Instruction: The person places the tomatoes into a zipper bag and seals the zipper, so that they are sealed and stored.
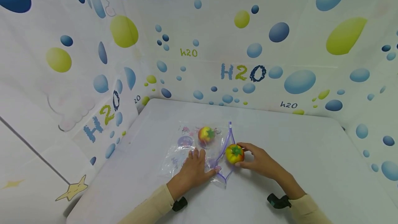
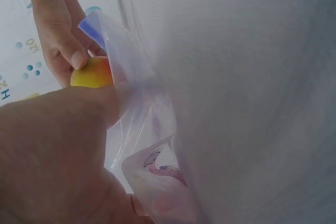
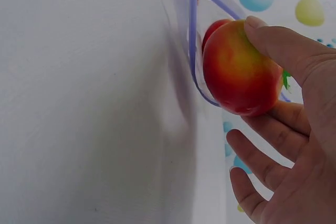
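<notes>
From my seat at the remote feed, starting on the left: the clear bag [image 1: 192,149] lies flat on the white table [image 1: 311,155], printed with faint pink and purple pictures, and one red-and-yellow toy fruit [image 1: 206,134] already sits inside it. My left hand [image 1: 193,168] rests on the bag, fingers spread on the plastic and thumb out toward the purple zip rim [image 1: 228,139], which stands open in a loop. I judge it is pinning that mouth apart, though the left wrist view is mostly filled by the hand itself, so I cannot tell exactly how the thumb meets the film.

Further right, the second fruit [image 1: 234,153] is right at the mouth, touching the rim. My right hand [image 1: 259,161] grasps it, thumb on top and fingers curled beneath, as the right wrist view shows plainly.

So I'd call the work about half done: one fruit bagged, the other at the opening but not yet clearly inside, and the zip unsealed. The bag's far edge is hard to trace against the table, and both forearms are cut off at the frame's bottom.
</notes>
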The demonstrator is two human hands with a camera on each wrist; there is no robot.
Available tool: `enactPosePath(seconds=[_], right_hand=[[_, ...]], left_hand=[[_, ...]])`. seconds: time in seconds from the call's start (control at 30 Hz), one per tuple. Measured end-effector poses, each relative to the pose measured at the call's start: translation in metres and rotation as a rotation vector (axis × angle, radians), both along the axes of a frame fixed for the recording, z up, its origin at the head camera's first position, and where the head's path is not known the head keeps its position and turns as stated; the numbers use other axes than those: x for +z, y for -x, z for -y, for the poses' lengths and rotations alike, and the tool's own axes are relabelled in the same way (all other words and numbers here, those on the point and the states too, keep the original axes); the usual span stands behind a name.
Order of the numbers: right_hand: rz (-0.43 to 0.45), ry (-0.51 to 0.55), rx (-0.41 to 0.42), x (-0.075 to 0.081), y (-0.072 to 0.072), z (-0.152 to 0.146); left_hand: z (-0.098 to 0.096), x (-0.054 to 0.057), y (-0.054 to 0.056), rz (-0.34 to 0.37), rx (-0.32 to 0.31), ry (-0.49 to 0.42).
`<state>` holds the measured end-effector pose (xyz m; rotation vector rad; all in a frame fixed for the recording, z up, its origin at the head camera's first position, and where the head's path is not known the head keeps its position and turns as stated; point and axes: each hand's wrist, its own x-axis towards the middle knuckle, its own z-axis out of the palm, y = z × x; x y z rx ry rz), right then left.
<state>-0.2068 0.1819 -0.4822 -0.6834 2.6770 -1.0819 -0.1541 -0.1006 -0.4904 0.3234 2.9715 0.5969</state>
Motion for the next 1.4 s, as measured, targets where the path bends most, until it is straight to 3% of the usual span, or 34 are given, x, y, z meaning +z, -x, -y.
enactPosePath(seconds=[0.53, 0.83, 1.1, 1.4], right_hand=[[-0.039, -0.023, 0.05, -0.009, 0.002, 0.01], [-0.028, 0.007, 0.033, -0.013, 0.002, 0.015], [-0.088, 0.025, 0.077, -0.013, 0.0, 0.014], [-0.078, 0.015, 0.049, -0.015, 0.0, 0.019]], left_hand=[[0.001, -0.002, 0.001, -0.017, -0.008, 0.004], [0.001, -0.001, 0.001, -0.009, -0.007, 0.012], [0.001, -0.002, 0.001, -0.01, -0.007, 0.013], [0.002, -0.002, 0.001, 0.002, -0.011, 0.021]])
